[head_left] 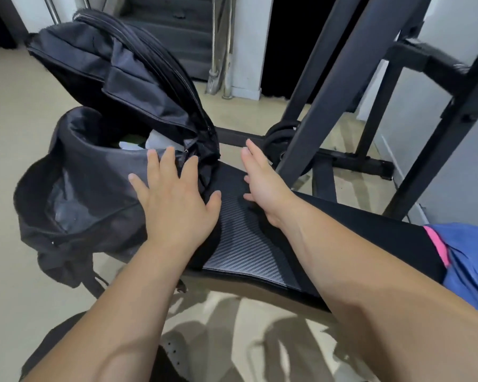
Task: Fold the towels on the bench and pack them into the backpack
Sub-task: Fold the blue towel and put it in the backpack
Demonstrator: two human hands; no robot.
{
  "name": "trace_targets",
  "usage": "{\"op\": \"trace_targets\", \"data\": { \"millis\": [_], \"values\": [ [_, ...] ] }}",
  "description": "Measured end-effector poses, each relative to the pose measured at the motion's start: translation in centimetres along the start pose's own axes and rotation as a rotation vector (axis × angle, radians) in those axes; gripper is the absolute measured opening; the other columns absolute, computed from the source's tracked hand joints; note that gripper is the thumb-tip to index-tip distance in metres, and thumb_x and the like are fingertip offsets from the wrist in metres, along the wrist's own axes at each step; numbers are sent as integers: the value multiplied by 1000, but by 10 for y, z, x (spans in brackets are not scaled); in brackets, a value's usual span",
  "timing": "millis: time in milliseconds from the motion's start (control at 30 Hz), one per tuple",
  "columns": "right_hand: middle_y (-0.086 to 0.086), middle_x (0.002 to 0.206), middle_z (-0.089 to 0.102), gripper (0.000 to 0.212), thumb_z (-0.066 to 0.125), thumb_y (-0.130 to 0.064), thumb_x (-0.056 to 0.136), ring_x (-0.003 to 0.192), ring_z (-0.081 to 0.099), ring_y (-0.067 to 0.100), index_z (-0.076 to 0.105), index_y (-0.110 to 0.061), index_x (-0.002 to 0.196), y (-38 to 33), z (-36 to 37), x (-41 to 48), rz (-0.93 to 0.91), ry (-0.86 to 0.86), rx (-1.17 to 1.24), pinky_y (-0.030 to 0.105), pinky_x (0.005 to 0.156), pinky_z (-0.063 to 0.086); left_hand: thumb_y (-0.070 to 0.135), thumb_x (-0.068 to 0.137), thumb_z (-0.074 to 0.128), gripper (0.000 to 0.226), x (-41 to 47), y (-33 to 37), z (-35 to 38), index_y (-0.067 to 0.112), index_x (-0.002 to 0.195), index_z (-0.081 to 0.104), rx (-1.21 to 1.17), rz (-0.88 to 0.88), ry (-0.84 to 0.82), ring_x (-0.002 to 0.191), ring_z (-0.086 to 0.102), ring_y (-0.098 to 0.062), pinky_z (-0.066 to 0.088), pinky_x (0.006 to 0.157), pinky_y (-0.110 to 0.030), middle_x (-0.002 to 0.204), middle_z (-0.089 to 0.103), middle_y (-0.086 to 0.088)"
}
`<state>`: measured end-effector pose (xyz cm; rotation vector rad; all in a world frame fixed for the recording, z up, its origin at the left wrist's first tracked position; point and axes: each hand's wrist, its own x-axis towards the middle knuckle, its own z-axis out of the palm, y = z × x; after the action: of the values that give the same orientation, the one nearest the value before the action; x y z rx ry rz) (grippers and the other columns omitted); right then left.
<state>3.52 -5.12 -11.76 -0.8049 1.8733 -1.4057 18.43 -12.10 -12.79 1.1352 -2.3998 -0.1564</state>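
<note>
The black backpack (94, 183) stands open in the left half of the frame, at the end of the bench (243, 244). The left hand (174, 197) lies flat on its front wall, fingers straight and spread. The right hand (262, 183) is just beside it over the bench pad, fingers straight and together, holding nothing. A blue towel (469, 257) with a pink edge lies on the bench at the right edge.
</note>
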Motion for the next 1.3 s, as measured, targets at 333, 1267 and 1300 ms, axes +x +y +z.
{"op": "trace_targets", "data": {
  "millis": [333,1267,1300],
  "values": [
    [3,156,37,68,50,-73,85,147,25,34,46,-38,144,100,-197,-99,317,445,-978,59,118,22,67,86,55,73,-61,122,59,32,148,39,-71,449,-407,151,16,-30,19,119,-58,159,30,-3],
    [2,87,60,15,51,-20,99,85,53,13,63,-18,89,89,-208,-186,-184,-2,1,37,82,41,46,87,63,55,-102,176,76,21,136,55,-643,636,-504,132,49,-16,43,105,-43,139,55,3],
    [4,89,63,15,51,-19,99,87,55,16,64,-16,91,86,-208,-186,-169,7,77,38,84,42,42,90,65,37,-104,177,68,17,118,63,-675,624,-501,114,58,-12,47,95,-37,119,64,8]
  ]
}}
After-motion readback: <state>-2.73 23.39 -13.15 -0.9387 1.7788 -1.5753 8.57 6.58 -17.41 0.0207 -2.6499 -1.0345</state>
